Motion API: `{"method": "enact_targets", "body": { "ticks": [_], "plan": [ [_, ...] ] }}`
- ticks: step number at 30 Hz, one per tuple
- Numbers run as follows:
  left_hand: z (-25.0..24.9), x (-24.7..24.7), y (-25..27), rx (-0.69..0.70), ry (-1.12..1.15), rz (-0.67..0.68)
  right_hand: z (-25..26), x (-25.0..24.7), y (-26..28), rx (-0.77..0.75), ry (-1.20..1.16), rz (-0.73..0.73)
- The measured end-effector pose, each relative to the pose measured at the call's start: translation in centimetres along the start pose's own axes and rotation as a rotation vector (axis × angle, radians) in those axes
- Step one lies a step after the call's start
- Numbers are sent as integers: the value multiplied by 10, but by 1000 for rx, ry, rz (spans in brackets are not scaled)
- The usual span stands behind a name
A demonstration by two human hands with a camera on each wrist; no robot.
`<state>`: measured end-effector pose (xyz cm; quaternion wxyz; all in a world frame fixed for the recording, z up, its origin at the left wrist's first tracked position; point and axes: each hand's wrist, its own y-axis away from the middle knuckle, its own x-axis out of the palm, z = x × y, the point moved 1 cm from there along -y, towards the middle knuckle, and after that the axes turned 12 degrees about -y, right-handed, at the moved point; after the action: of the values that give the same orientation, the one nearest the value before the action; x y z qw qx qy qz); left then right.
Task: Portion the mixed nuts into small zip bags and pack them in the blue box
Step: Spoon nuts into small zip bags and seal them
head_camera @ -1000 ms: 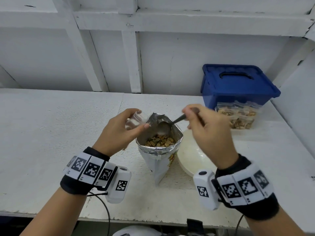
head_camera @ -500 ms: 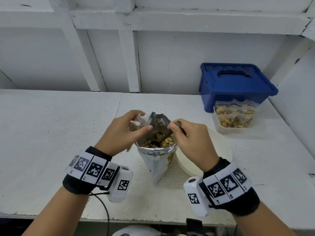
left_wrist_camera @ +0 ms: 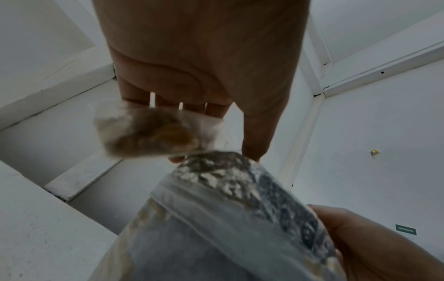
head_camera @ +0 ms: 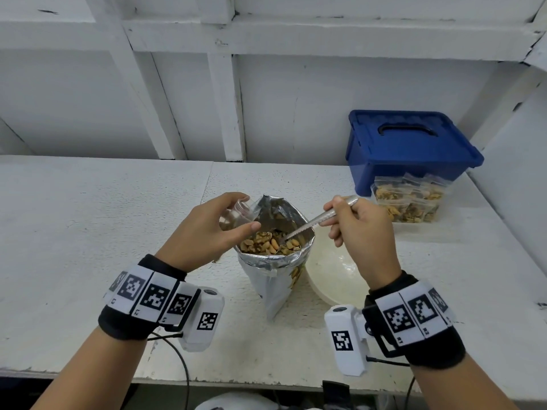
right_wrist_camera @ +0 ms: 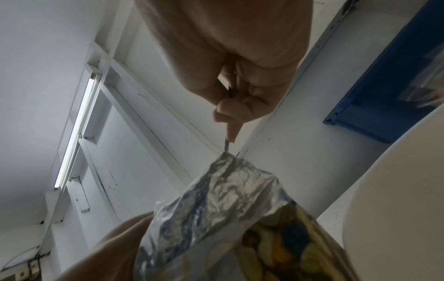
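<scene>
1. Foil nut bag (head_camera: pixel 275 261) stands upright on counter (head_camera: pixel 88 232), mouth up.
2. Left hand (head_camera: pixel 204 232) pinches small zip bag (head_camera: pixel 236 213) at bag rim.
3. Right hand (head_camera: pixel 364 232) grips spoon (head_camera: pixel 310 224), handle up-right, bowl down in the nuts (head_camera: pixel 266 245).
4. Blue box (head_camera: pixel 411 149) sits far right, lid on.

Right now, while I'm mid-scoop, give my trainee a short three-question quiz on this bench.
1. True or false: the blue box has its lid on.
2. What does the right hand hold, and where is its working end?
3. Where are the filled zip bags? A) inside the blue box B) in a clear tub in front of the blue box C) in the cream bowl

Key
1. True.
2. A metal spoon, bowl end down among the nuts in the open foil bag.
3. B. The left hand holds another small zip bag at the foil bag's mouth.
</scene>
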<state>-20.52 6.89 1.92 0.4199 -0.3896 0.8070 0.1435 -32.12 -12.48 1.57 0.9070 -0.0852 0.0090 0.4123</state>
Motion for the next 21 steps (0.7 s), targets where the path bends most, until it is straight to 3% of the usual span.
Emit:
{"method": "enact_targets", "body": {
  "ticks": [5,12,21],
  "plan": [
    [6,-5,-1,53,-126,-37,2,-9,-3,25,-56,-73],
    [-1,-14,2,169,-417,18,14,-25,-11,-5,-137,-161],
    [-16,-7,-4,209,-392,48,29,-17,-16,-46,-175,-114]
  ]
}}
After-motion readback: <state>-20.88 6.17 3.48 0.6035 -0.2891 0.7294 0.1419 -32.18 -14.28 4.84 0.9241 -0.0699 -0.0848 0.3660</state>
